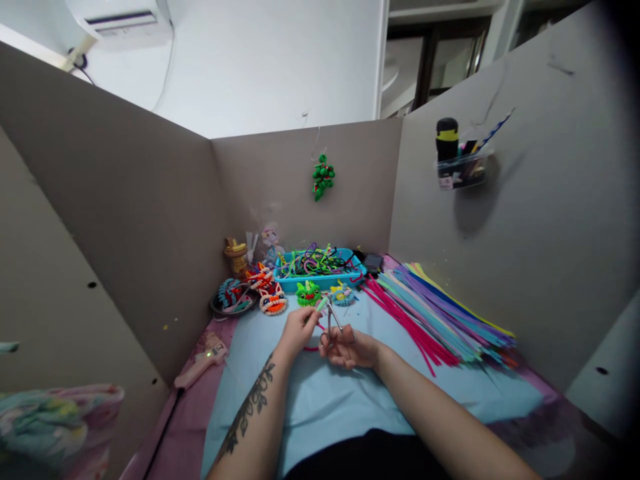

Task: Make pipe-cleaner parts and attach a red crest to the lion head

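Observation:
Between the fingertips of my left hand (299, 328) is a short light green pipe cleaner piece (321, 305). My right hand (347, 347), palm partly up, has its fingers in the handles of small metal scissors (331, 316). The blades point away from me, slightly apart, right beside the green piece; whether they touch it I cannot tell. A curved pink-red pipe cleaner (312, 348) shows between my hands, its far part hidden by them. Just beyond sit a green fuzzy animal face (308, 293) and a blue and yellow one (343, 294).
A blue tray (295, 285) of tangled pipe cleaner scraps stands at the back. Bundled pipe cleaners (435, 313) lie right. A pink glue gun (203, 363), its light on, a dark bowl (234, 310) and an orange-white face (273, 301) are left. Grey panels (310, 220) enclose the table.

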Demonstrator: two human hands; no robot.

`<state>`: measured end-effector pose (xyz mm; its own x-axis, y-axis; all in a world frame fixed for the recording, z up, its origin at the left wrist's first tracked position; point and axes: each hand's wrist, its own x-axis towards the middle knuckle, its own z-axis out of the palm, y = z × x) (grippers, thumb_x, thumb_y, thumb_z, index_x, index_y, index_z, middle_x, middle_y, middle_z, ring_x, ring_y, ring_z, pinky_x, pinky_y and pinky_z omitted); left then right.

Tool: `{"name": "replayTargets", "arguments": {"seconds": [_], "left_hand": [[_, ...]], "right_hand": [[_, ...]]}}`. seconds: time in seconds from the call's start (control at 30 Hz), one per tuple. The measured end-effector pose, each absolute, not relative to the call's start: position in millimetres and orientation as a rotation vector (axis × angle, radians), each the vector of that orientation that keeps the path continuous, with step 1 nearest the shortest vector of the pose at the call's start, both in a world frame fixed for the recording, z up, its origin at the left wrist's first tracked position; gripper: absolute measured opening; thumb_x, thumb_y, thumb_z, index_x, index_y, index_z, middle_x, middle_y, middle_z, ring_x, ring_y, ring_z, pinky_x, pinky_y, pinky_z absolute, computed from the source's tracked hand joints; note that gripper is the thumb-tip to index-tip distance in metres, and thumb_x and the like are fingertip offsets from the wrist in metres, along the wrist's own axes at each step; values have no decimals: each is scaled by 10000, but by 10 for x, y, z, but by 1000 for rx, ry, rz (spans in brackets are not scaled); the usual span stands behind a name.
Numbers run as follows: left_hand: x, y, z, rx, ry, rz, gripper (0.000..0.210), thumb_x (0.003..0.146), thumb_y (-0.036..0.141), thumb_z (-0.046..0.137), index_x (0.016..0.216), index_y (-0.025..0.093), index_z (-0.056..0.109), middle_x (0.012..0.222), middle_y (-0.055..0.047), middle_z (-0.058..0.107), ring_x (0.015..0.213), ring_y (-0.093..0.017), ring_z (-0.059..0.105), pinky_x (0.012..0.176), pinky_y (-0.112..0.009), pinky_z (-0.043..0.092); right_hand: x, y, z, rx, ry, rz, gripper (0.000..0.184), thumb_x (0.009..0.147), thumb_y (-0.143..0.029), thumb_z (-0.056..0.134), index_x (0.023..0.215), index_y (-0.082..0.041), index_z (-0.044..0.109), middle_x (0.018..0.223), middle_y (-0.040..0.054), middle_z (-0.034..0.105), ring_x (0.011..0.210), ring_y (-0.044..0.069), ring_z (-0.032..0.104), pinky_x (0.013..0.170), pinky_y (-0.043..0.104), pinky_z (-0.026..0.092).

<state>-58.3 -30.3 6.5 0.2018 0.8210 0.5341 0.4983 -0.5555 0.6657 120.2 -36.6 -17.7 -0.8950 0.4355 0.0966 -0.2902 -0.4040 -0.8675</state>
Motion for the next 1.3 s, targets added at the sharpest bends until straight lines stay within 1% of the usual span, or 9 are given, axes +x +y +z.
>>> {"name": "replayTargets", "arguments": {"seconds": [0.2,0.37,0.53,0.67,0.77,0.93,1.03,1.3], "left_hand": [[-581,-317,62,2229,1239,1263,302,871,346,441,701,175,622,650,-17,601,637,-140,535,620,-241,397],[-564,-362,60,2304,1267,1217,289,872,349,437,722,195,629,688,-31,607,672,-153,535,652,-254,397],[-546,-390,68,2327,1259,1197,288,880,343,426,744,201,636,726,-44,633,700,-159,554,668,-256,405],[-534,-395,72,2324,1249,1200,282,874,335,440,724,202,639,689,-35,628,679,-156,551,661,-255,405],[-517,-389,65,2305,1261,1221,303,871,344,442,686,200,635,644,-29,608,658,-154,542,644,-254,405],[-484,-359,49,2260,1283,1288,302,862,331,454,659,192,630,617,-23,591,639,-150,530,615,-253,399],[-468,-336,43,2250,1282,1316,282,853,321,469,658,190,626,631,-20,595,646,-150,534,625,-254,400],[-443,-319,41,2253,1266,1329,275,854,285,468,628,179,583,605,0,545,623,-136,516,618,-255,390]], "right_hand": [[1187,-349,-193,-243,-1370,2288,680,542,-728,644,893,-153,552,870,50,609,514,58,521,303,106,273],[1176,-314,-251,-281,-1343,2281,675,537,-730,642,890,-164,537,842,41,616,508,70,542,286,94,269],[1157,-292,-295,-262,-1284,2277,691,513,-746,641,886,-175,530,800,10,583,531,72,555,299,86,294],[1132,-286,-315,-219,-1240,2296,697,512,-745,643,886,-169,524,800,15,572,575,97,582,312,97,329],[1110,-296,-316,-199,-1208,2271,682,520,-745,635,852,-160,525,790,22,572,601,109,588,321,108,343],[1061,-345,-288,-225,-1158,2203,666,511,-747,637,805,-162,518,734,-2,551,554,83,551,329,116,293],[1028,-367,-277,-247,-1128,2167,660,503,-749,639,784,-165,512,714,-8,549,529,71,531,330,121,259],[986,-377,-284,-282,-1096,2074,638,498,-740,657,728,-163,514,655,-21,548,445,45,447,332,140,217]]}}
